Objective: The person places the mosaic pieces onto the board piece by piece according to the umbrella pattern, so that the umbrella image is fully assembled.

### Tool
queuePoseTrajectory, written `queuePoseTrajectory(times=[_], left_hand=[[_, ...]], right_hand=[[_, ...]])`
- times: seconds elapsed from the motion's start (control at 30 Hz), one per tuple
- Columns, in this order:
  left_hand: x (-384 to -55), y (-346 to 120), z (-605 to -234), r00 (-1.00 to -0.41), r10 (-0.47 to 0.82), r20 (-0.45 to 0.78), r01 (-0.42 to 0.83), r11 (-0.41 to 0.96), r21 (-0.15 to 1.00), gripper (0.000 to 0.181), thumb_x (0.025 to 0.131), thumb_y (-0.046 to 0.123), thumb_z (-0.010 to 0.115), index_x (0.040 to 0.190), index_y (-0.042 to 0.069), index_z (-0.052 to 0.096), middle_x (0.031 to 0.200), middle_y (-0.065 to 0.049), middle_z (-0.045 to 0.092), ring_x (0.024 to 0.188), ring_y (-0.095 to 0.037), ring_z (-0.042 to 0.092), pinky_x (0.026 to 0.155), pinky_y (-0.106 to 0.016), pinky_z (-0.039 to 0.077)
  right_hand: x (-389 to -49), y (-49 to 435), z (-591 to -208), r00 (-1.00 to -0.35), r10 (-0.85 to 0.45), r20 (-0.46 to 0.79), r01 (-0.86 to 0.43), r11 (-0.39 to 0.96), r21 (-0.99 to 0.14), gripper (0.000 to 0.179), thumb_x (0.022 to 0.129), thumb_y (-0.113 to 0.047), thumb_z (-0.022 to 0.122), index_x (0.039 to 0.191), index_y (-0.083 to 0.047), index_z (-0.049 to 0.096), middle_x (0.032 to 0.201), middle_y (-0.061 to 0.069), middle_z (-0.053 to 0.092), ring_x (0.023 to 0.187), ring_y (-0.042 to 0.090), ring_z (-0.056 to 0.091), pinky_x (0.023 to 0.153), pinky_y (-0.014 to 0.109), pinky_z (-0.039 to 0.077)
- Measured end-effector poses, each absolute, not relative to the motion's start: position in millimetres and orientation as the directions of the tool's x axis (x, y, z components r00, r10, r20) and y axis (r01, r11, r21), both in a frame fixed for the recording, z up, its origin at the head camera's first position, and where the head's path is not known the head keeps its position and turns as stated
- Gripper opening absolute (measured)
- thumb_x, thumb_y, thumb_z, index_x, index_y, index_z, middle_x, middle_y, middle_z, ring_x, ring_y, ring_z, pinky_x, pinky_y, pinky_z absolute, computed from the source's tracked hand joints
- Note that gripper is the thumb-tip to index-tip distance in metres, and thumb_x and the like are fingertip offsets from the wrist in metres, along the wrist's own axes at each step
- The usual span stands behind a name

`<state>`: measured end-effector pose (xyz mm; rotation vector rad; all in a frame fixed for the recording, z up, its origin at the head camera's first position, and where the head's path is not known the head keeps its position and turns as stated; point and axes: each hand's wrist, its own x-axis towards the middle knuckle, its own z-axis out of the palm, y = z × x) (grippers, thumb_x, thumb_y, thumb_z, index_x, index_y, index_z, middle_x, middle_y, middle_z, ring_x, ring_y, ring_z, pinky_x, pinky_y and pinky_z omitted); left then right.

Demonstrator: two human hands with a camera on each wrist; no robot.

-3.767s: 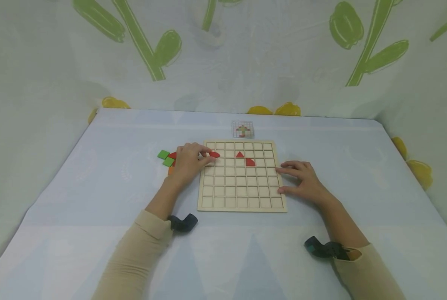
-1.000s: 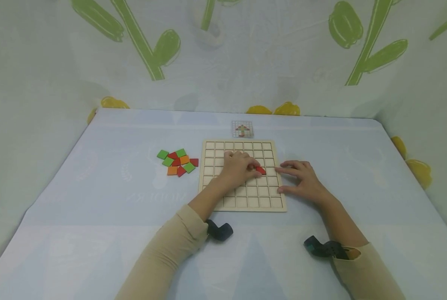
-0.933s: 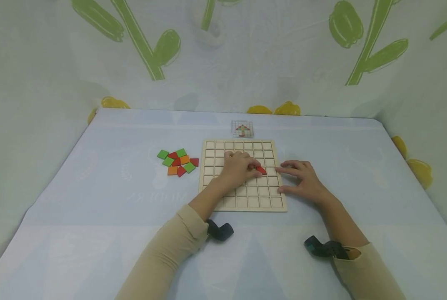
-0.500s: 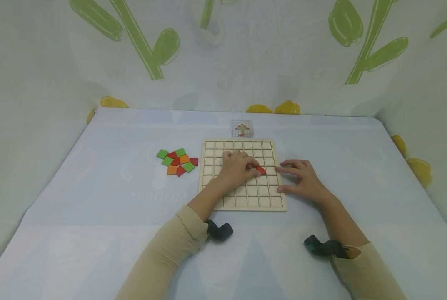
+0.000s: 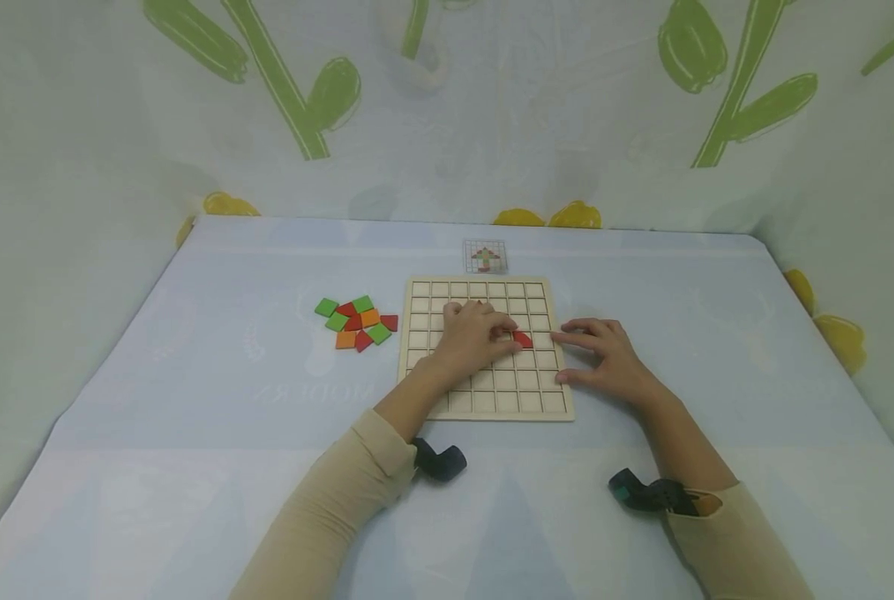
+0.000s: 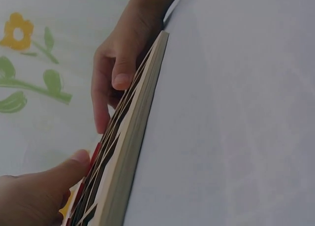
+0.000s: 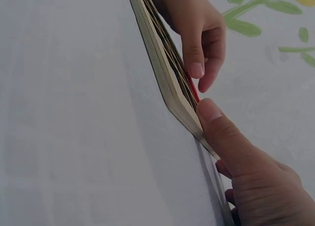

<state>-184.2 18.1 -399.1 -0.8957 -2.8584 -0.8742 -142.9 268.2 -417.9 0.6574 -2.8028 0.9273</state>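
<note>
In the head view a square wooden grid board (image 5: 495, 405) lies on the table. My left hand (image 5: 467, 337) reaches over its middle, thumb and index finger pinching the left side of a red tile with one rounded corner (image 5: 523, 339), which sits at a cell right of centre. The left wrist view shows the thumb (image 6: 74, 164) against the red tile. The hand hides the cells beneath it. My right hand (image 5: 602, 358) rests at the board's right edge, fingers loosely extended. In the right wrist view its thumb (image 7: 231, 137) touches the rim.
Left of the board lie several loose green, red and orange tiles (image 5: 369, 318) in a cluster. Behind the board is a small pattern card (image 5: 485, 257) with an arrow-like figure. Black wrist cameras sit on the left wrist (image 5: 439, 461) and right wrist (image 5: 649, 492).
Since the oldest frame, my left hand has moved right from the board's left edge, bringing a red tile to a right-of-centre cell. Over the last second both hands stay nearly still.
</note>
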Motion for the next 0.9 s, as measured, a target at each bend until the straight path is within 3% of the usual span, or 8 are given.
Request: queuePoseTrajectory(times=[0.43, 0.9], left_hand=[[-184.4, -1.2, -401.4, -0.857, 0.476, 0.198, 0.506, 0.703, 0.499, 0.030, 0.081, 0.045, 0.071, 0.104, 0.027, 0.071, 0.079, 0.010, 0.056, 0.087, -0.012, 0.049, 0.087, -0.041, 0.030], [-183.8, -28.1, -398.1, -0.904, 0.395, 0.165, 0.421, 0.748, 0.512, 0.036, 0.081, 0.043, 0.071, 0.111, 0.023, 0.070, 0.084, 0.006, 0.057, 0.091, -0.014, 0.049, 0.087, -0.042, 0.030]], right_hand=[[-143.5, 268.6, -419.9, -0.885, -0.379, 0.271, -0.466, 0.701, -0.540, 0.060, 0.066, -0.024, 0.085, 0.120, -0.008, 0.065, 0.124, 0.016, 0.054, 0.110, 0.035, 0.038, 0.087, 0.048, 0.030], [-142.2, 267.8, -418.1, -0.891, -0.375, 0.255, -0.453, 0.710, -0.539, 0.061, 0.065, -0.023, 0.085, 0.121, -0.008, 0.065, 0.125, 0.017, 0.053, 0.113, 0.035, 0.037, 0.087, 0.049, 0.029]])
